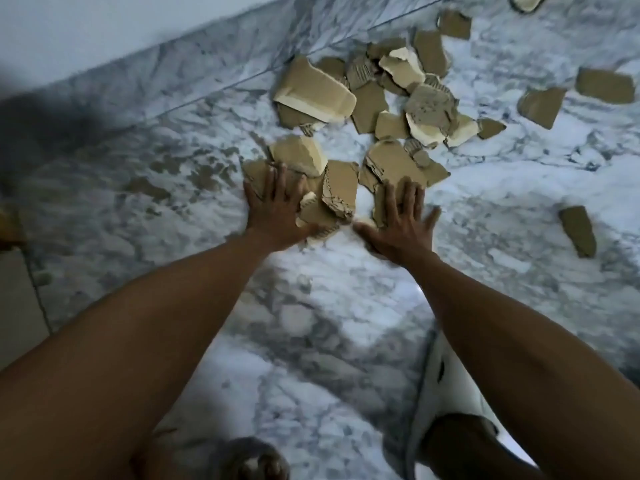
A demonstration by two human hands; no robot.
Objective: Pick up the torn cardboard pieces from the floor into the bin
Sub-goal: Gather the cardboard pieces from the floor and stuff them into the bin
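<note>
Torn cardboard pieces (367, 109) are scattered flat at mixed angles on the marble floor (485, 271), the nearest pressed under the left hand (273, 211) and right hand (401, 225), fingers spread straight.

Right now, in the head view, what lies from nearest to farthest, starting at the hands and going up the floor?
Both hands, left hand and right hand, flat on the nearest cardboard pieces → main pile of torn cardboard → lone piece near the skirting → pale scrap at the top edge.
</note>
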